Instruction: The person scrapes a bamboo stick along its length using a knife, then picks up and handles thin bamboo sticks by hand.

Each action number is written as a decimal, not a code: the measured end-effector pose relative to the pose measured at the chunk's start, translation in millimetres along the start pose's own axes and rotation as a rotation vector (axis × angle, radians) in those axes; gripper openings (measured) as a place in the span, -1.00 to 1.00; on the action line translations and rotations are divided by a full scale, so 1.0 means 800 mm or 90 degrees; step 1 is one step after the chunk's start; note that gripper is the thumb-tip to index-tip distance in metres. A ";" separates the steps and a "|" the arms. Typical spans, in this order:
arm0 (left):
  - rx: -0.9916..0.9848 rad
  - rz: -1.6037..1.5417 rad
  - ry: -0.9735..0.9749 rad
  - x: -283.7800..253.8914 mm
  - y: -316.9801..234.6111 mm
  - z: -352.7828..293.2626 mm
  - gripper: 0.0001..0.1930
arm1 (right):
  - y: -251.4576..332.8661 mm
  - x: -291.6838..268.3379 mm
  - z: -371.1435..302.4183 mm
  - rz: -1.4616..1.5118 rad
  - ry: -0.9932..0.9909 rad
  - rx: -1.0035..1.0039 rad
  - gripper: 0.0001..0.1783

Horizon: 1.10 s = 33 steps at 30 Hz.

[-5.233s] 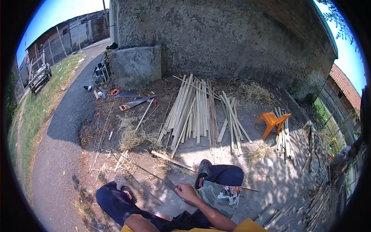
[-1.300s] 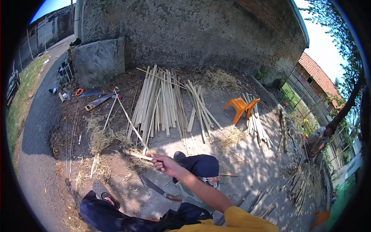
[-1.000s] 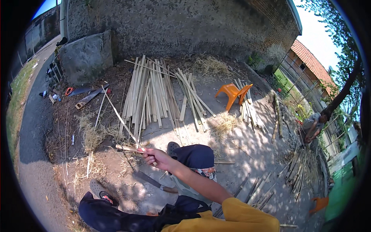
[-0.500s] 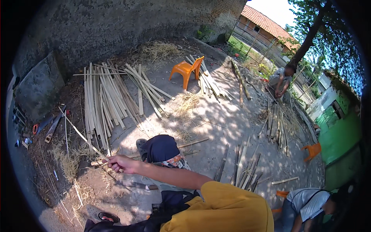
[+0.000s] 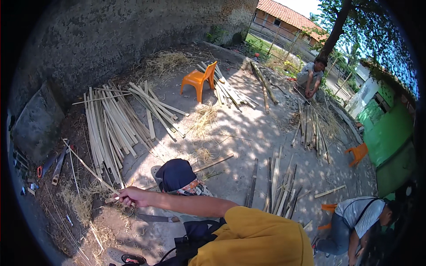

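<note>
My right hand (image 5: 128, 196) reaches out to the left, its fingers closed round the near end of a long thin bamboo strip (image 5: 90, 170). The strip slants away to the far left, its far end above the littered ground. Below my right forearm lies a long dark blade (image 5: 153, 218) with a brown handle, like a machete. A navy cap (image 5: 175, 173) with patterned cloth under it sits just beyond the forearm, apparently over my knee. My left hand is not in view.
Split bamboo slats (image 5: 106, 128) lie piled beyond my hand, near an orange chair (image 5: 197, 80). A handsaw (image 5: 57, 168) rests at left among shavings (image 5: 80, 204). One person (image 5: 310, 77) squats by more strips at far right; another person (image 5: 355, 217) bends over at lower right.
The whole view has shifted, so most of the scene sits further left. My right hand still grips the strip. The squatting person's head is raised, and more of the lower-right person shows.
</note>
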<state>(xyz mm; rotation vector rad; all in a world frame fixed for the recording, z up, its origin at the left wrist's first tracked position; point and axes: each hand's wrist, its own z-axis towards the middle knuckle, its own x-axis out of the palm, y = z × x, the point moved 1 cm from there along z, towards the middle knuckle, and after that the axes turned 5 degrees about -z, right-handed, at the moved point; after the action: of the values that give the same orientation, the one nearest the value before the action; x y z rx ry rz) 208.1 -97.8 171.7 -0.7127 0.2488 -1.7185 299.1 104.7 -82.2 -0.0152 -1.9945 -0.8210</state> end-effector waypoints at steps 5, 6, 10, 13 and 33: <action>-0.023 0.033 0.019 -0.003 -0.007 -0.001 -0.82 | 0.002 0.004 -0.006 -0.005 0.028 -0.002 -0.73; -0.024 0.029 0.015 -0.004 -0.009 0.001 -0.82 | 0.002 0.004 -0.007 -0.003 0.030 0.004 -0.73; 0.001 0.025 -0.011 -0.002 0.001 0.003 -0.82 | 0.002 0.003 -0.007 0.016 0.016 0.010 -0.61; 0.027 0.038 -0.036 0.002 0.007 0.003 -0.81 | 0.002 0.005 -0.006 0.018 0.020 0.017 -0.63; -0.192 0.982 -0.602 -0.088 -0.030 -0.089 -0.76 | 0.016 0.026 -0.044 -0.219 -0.003 0.000 -0.59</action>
<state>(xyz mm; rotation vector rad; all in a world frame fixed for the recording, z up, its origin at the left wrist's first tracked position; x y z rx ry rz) 155.7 -39.9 105.2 -1.0388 0.2604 0.1789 318.8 88.3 -47.6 0.3332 -2.0307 -1.0380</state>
